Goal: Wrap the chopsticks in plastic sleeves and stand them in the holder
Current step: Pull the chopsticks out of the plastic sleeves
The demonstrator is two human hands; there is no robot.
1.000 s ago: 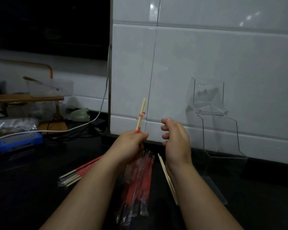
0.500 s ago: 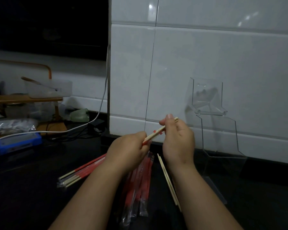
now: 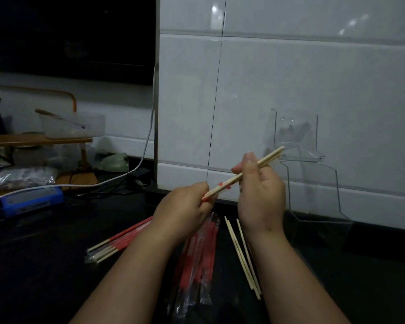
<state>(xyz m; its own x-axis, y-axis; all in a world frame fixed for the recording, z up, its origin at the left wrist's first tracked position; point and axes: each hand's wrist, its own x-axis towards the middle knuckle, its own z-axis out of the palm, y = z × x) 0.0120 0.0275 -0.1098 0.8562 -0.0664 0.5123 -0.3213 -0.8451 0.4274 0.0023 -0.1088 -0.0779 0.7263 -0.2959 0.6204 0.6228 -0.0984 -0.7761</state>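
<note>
A pair of pale wooden chopsticks (image 3: 229, 182) with small red marks slants up to the right above the dark counter. My left hand (image 3: 185, 206) grips its lower end. My right hand (image 3: 260, 190) pinches it further up between thumb and fingers. The tips reach toward the clear acrylic holder (image 3: 313, 183) standing against the white tiled wall. Under my arms lie red-and-clear plastic sleeves (image 3: 197, 260), a bundle of sleeved chopsticks (image 3: 117, 244) at the left, and bare chopsticks (image 3: 242, 256) at the right.
At the far left stand a wooden rack (image 3: 40, 139) with a translucent tub (image 3: 73, 125), a blue device (image 3: 31, 201), plastic bags and a white cable (image 3: 136, 164). A dark window fills the upper left.
The chopstick pair has swung from upright in my left hand to slanting right. My right hand closed on it and slid along, so more of the tips now stick out past it.
</note>
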